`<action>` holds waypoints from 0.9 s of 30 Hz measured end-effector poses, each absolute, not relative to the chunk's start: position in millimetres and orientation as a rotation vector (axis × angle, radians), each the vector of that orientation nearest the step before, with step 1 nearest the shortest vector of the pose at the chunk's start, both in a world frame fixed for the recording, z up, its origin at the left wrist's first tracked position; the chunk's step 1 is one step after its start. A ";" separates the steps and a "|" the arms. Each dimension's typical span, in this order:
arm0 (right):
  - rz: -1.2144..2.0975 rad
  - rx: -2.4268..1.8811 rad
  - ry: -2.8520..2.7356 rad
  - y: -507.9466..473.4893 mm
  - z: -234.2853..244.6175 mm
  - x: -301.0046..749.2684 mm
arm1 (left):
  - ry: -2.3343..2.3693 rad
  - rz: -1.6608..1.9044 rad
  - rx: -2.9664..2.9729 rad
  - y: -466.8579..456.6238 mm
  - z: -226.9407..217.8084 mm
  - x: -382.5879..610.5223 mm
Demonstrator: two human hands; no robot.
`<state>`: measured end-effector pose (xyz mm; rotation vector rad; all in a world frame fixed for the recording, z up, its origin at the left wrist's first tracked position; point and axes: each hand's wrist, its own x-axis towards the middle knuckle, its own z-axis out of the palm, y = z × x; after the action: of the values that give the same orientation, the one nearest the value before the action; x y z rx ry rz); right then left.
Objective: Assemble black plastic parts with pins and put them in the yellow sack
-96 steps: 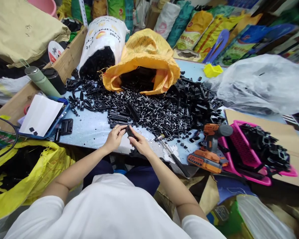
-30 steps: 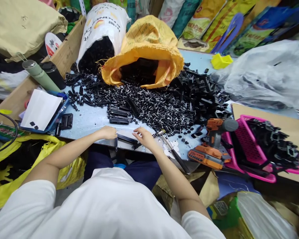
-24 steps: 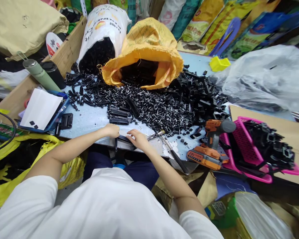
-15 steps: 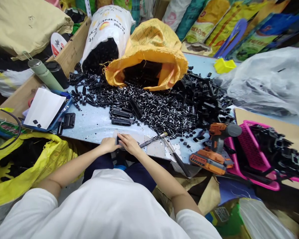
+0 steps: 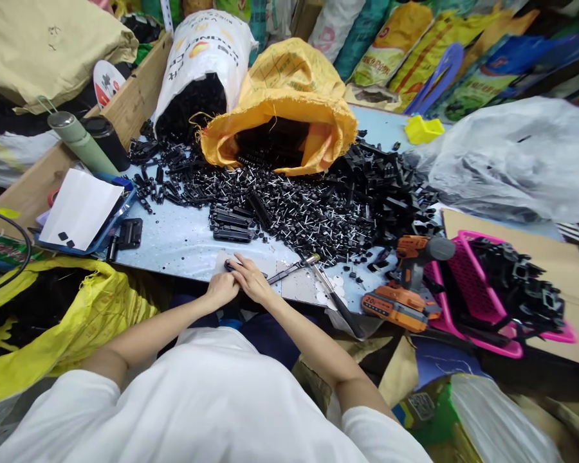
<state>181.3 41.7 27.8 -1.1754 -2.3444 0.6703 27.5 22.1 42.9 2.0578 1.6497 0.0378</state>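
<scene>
At the table's front edge, my left hand is closed around a small black plastic part, most of it hidden by my fingers. My right hand lies against the left, its fingers closed over the same part from the right. Beneath them is a grey board. Just right of my right hand, a thin dark metal tool lies on the board beside a hammer with a black handle. Several long black plastic pieces lie lined up beyond my hands.
A heap of small black parts with metal pins spreads before an orange sack and a white sack. An orange cordless drill and a pink basket stand right; a blue tray and bottle left.
My left hand has moved in against the right hand, and the black part has shifted within the fingers. The whole view has slid slightly; the things on the table lie as before.
</scene>
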 end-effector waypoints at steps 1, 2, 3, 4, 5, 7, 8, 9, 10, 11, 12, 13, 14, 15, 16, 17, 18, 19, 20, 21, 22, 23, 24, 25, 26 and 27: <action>0.614 -1.168 -2.359 40.8 31.7 196.8 | 1.553 0.132 2.234 24.5 42.8 25.1; 0.533 -1.192 -2.380 40.5 34.5 214.5 | 1.412 0.225 2.422 28.7 42.1 23.4; 0.437 -1.243 -2.414 40.7 35.8 233.2 | 1.251 0.288 2.588 34.6 40.9 22.7; 0.344 -1.307 -2.457 41.6 35.6 251.4 | 1.103 0.300 2.705 41.8 39.2 23.3; 0.274 -1.360 -2.512 43.0 34.2 267.6 | 0.991 0.266 2.778 49.7 37.2 25.2; 0.211 -1.403 -2.630 46.1 30.2 290.5 | 0.897 0.161 2.826 64.3 34.3 31.2; 0.217 -1.376 -2.681 47.3 29.0 296.6 | 0.890 0.125 2.817 69.7 34.1 34.1; 0.234 -1.330 -2.714 47.8 29.4 299.3 | 0.889 0.108 2.797 73.0 35.2 36.0; 0.252 -1.274 -2.723 47.6 31.9 299.3 | 0.892 0.110 2.774 74.3 37.7 36.6; 0.269 -1.215 -2.714 46.5 36.8 297.3 | 0.907 0.127 2.752 73.6 41.7 35.7; 0.287 -1.161 -2.696 44.7 44.2 294.1 | 0.937 0.151 2.733 71.1 47.2 33.4; 0.306 -1.121 -2.675 42.2 53.7 290.3 | 0.979 0.180 2.718 67.1 54.0 30.1; 0.328 -1.099 -2.652 39.1 65.2 286.4 | 1.027 0.216 2.705 62.0 62.1 26.1; 0.355 -1.085 -2.626 35.4 78.0 282.7 | 1.069 0.264 2.691 55.9 71.4 22.1; 0.397 -1.065 -2.595 31.2 91.4 279.2 | 1.084 0.325 2.670 48.9 81.5 18.5; 0.463 -1.024 -2.556 26.4 104.9 275.7 | 1.053 0.402 2.636 41.2 92.5 15.7; 0.556 -0.955 -2.507 21.0 117.7 271.9 | 0.981 0.500 2.583 32.8 103.9 14.2; 0.667 -0.861 -2.446 14.9 129.0 267.7 | 0.879 0.604 2.509 23.8 115.6 13.9; 0.792 -0.753 -2.376 8.4 138.0 262.6 | 0.767 0.706 2.414 14.8 127.2 15.1; 0.918 -0.649 -2.288 1.6 144.2 256.4 | 0.670 0.792 2.308 6.1 138.1 17.5; 1.033 -0.559 -2.186 -5.2 147.1 249.0 | 0.594 0.856 2.207 -1.8 147.6 20.9; 1.120 -0.488 -2.085 -11.5 146.4 240.4 | 0.535 0.912 2.125 -8.5 155.3 25.0; 1.162 -0.458 -1.976 -16.9 142.1 230.4 | 0.501 0.962 2.065 -13.9 160.4 29.3; 1.152 -0.476 -1.854 -21.1 134.7 219.3 | 0.496 1.026 2.022 -18.0 162.5 33.7; 1.092 -0.542 -1.734 -23.6 124.6 207.1 | 0.525 1.105 1.994 -21.2 161.2 37.9; 0.995 -0.650 -1.618 -24.3 112.6 194.3 | 0.579 1.192 1.975 -23.8 156.5 41.7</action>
<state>194.3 -24.3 112.6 -0.6496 -1.6177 0.9947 41.7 -23.8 156.5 1.9748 0.5789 1.1918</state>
